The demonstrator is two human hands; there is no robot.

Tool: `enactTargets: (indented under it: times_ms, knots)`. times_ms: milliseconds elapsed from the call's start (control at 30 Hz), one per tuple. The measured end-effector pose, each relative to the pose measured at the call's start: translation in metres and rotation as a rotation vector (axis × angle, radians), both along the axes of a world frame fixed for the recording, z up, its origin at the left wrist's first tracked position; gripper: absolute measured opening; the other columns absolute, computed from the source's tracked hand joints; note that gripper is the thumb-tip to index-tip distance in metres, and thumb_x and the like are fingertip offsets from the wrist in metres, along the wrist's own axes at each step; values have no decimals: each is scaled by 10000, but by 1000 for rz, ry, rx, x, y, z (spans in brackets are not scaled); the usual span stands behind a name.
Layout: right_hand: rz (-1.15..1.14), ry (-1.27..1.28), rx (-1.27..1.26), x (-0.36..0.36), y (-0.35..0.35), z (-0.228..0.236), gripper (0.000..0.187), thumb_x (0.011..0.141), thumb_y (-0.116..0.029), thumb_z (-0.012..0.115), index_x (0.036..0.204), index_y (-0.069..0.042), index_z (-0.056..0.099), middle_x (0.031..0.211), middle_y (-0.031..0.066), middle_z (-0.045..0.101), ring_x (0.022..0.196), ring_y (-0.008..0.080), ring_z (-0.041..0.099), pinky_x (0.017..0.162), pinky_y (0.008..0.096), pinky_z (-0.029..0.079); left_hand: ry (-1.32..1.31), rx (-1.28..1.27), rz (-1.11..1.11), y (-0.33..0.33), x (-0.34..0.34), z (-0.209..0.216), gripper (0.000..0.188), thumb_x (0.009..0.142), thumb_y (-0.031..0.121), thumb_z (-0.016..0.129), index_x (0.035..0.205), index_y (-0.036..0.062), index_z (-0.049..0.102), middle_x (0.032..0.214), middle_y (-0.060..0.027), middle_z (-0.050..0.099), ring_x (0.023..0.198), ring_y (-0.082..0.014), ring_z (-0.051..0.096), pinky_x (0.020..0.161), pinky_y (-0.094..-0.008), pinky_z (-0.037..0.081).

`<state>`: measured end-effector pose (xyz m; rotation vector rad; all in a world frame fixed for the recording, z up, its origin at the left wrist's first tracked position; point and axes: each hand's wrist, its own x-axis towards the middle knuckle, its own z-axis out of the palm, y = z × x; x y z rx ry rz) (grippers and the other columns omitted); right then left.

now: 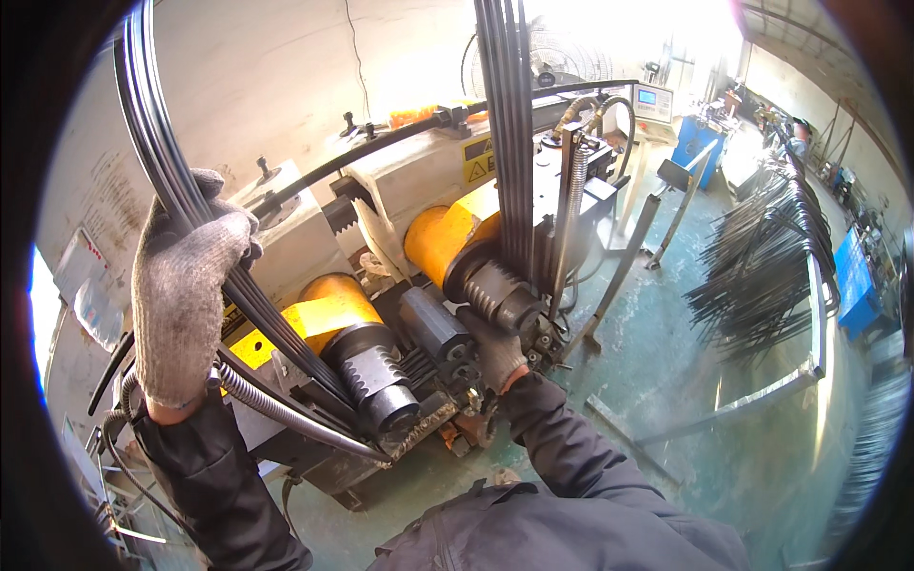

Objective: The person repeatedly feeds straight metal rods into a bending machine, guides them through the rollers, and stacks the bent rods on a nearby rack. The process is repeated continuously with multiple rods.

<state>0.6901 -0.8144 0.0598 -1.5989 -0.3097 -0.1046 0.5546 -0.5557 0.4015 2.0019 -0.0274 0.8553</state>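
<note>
My left hand (pixel 186 295), in a grey knitted glove, is closed around a bundle of long dark metal rods (pixel 157 124). This bundle slants from the upper left down to the left ridged roller (pixel 371 376) of a bending machine. A second upright run of dark rods (pixel 506 124) rises beside the right ridged roller (pixel 495 290). Low between the rollers stands a dark angular block (pixel 433 324). My right hand (pixel 497 352), also gloved, reaches in between that block and the right roller. Its fingers are hidden there, so its grip does not show.
Yellow machine arms (pixel 338 309) back the rollers. A coiled metal hose (pixel 286 414) runs below the left bundle. At right, many bent dark rods (pixel 762 257) hang on a metal rack (pixel 816 314). A control box (pixel 652 103) with a small screen stands behind.
</note>
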Motion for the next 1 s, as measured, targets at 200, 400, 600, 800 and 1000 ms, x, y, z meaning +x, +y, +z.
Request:
enactTargets:
  times_ms: [200, 400, 600, 800, 1000]
  knots:
    - [-60, -192, -23, 0, 3, -4, 255, 1075, -155, 676, 1278, -72, 805, 1197, 70, 756, 1080, 192, 714, 927, 362, 562, -9, -5, -16, -1, 1, 1, 385, 1028, 183, 798, 1366, 43, 674, 1122, -97, 744, 993, -183, 748, 911, -316, 627]
    - [7, -228, -223, 6, -3, -10, 423, 981, 26, 660, 1372, -96, 765, 1210, 109, 732, 974, 225, 732, 823, 371, 596, -1, 14, 7, -1, 1, 1, 373, 1033, 169, 776, 1364, 31, 673, 1085, -92, 748, 965, -178, 739, 895, -323, 615]
    - [5, -147, -188, 4, -3, -3, 326, 1020, -46, 656, 1317, -96, 781, 1201, 108, 742, 1043, 236, 724, 894, 373, 568, 12, 0, 31, -7, 1, 4, 372, 1026, 163, 762, 1356, 21, 666, 1072, -93, 742, 965, -190, 735, 908, -336, 612]
    - [-38, -153, -186, 5, 3, 1, 222, 1064, -149, 680, 1230, -58, 797, 1194, 103, 765, 1137, 233, 728, 973, 376, 553, 35, -2, 54, -10, 0, 7, 365, 1027, 167, 764, 1345, 18, 662, 1065, -100, 740, 962, -199, 732, 906, -338, 604]
    - [-21, -74, 0, 5, 7, 0, 210, 1048, -159, 714, 1209, -55, 801, 1181, 85, 790, 1108, 208, 745, 964, 371, 560, 49, -2, 53, -8, 0, 12, 387, 1035, 182, 786, 1356, 8, 656, 1067, -111, 745, 955, -211, 751, 925, -334, 614]
